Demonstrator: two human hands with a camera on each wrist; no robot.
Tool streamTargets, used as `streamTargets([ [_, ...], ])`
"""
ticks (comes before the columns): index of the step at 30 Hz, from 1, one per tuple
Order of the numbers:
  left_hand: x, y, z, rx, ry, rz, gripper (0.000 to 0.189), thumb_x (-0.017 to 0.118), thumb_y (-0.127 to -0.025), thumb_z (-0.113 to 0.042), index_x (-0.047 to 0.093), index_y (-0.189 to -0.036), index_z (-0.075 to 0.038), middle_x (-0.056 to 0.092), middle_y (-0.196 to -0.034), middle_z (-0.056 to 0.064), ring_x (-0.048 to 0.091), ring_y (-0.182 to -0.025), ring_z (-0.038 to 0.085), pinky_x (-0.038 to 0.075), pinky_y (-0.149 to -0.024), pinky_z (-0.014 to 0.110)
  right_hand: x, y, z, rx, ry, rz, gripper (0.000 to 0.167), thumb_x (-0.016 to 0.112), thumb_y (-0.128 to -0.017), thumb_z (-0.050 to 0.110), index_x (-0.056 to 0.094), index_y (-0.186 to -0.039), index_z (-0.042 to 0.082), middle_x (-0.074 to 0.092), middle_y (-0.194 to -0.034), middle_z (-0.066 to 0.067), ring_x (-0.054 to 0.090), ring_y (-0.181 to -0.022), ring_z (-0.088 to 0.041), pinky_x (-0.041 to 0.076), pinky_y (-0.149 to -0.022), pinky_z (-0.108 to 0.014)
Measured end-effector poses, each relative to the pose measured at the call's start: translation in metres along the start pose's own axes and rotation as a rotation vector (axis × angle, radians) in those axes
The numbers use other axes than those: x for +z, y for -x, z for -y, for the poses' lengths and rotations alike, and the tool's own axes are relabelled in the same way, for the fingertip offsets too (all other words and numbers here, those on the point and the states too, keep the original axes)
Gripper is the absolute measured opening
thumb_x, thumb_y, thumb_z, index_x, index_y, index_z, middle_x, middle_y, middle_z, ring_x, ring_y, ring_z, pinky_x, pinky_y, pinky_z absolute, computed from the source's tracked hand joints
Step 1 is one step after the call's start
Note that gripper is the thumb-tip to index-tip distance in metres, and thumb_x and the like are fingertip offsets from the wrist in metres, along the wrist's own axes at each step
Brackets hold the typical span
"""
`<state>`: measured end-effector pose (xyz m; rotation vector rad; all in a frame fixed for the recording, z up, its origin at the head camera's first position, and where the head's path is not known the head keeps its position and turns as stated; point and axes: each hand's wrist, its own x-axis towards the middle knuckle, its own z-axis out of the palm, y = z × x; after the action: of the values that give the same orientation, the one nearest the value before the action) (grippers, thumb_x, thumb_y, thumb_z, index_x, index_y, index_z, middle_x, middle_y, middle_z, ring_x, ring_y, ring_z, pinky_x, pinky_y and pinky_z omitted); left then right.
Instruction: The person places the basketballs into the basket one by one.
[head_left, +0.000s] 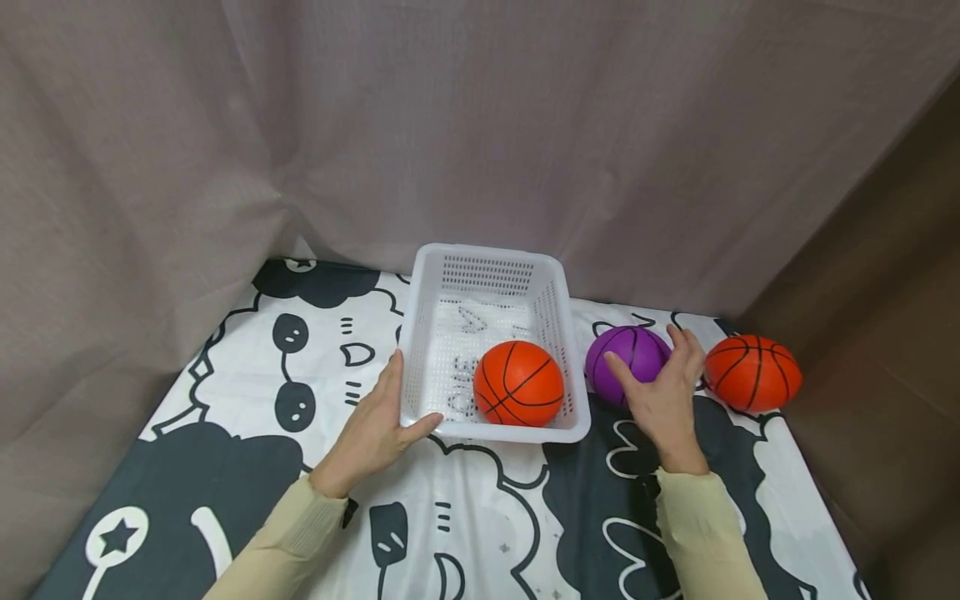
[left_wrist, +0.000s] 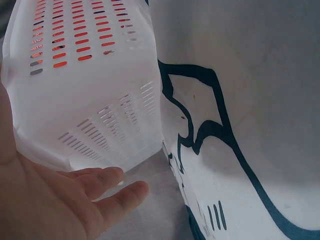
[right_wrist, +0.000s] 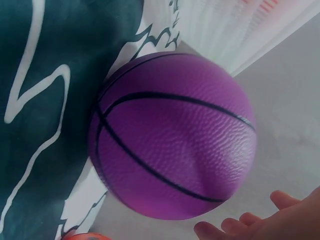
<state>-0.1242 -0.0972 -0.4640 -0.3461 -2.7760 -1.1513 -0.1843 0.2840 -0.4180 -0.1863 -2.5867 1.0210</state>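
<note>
A white plastic basket [head_left: 495,434] with slotted walls holds an orange toy basketball [head_left: 519,383] in its front right part. My left hand [head_left: 375,432] is at the basket's front left corner. Its fingers [left_wrist: 120,200] extend along the left side, and the thumb lies by the front rim. Just right of the basket sits a purple toy basketball [head_left: 624,360]. My right hand [head_left: 667,396] spreads around the purple ball's right side, thumb in front of it and fingers behind. In the right wrist view a gap shows between the fingertips [right_wrist: 205,230] and the purple ball.
A second orange toy basketball [head_left: 753,373] lies right of my right hand, near the table's right edge. The table wears a black and white cartoon-print cloth [head_left: 450,508]. Grey-brown fabric [head_left: 480,125] hangs behind it.
</note>
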Motion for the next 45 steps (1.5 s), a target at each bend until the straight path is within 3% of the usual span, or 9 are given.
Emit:
streamTargets([
  [6,0.001,0.001,0.000,0.000,0.008,0.001,0.110,0.067,-0.084,-0.056,0.002,-0.155,-0.003,0.015,-0.159,0.018,0.040,-0.134,0.033,0.039,-0.104,0.048,0.001,-0.003,-0.010,0.054,0.013,0.015,0.100,0.070,-0.081,0.055,0.014,-0.154,0.015,0.004,-0.156,-0.011,0.009,-0.141,-0.033,0.022,-0.107,-0.066],
  [16,0.001,0.000,0.000,0.007,0.005,-0.005,0.109,0.068,-0.085,-0.054,0.002,-0.155,-0.003,0.014,-0.160,0.018,0.037,-0.136,0.032,0.037,-0.106,0.047,0.006,-0.007,-0.022,0.129,0.042,0.049,0.105,0.067,-0.080,0.061,0.010,-0.155,0.013,0.002,-0.156,-0.013,0.012,-0.140,-0.038,0.026,-0.104,-0.067],
  [38,0.000,0.000,-0.002,0.000,0.007,-0.001,0.109,0.068,-0.085,-0.054,0.002,-0.156,-0.003,0.014,-0.160,0.017,0.038,-0.135,0.032,0.038,-0.105,0.048,0.009,-0.015,-0.033,0.192,0.079,0.137,0.110,0.062,-0.081,0.065,-0.001,-0.156,0.013,0.003,-0.154,-0.019,0.013,-0.138,-0.042,0.031,-0.100,-0.068],
  [45,-0.001,0.001,-0.002,-0.006,0.011,0.003,0.110,0.067,-0.085,-0.055,0.002,-0.156,-0.004,0.014,-0.160,0.017,0.038,-0.135,0.032,0.038,-0.105,0.048,0.009,-0.016,-0.037,0.188,0.070,0.178,0.112,0.061,-0.083,0.065,-0.006,-0.156,0.013,-0.002,-0.159,-0.019,0.015,-0.139,-0.046,0.026,-0.102,-0.069],
])
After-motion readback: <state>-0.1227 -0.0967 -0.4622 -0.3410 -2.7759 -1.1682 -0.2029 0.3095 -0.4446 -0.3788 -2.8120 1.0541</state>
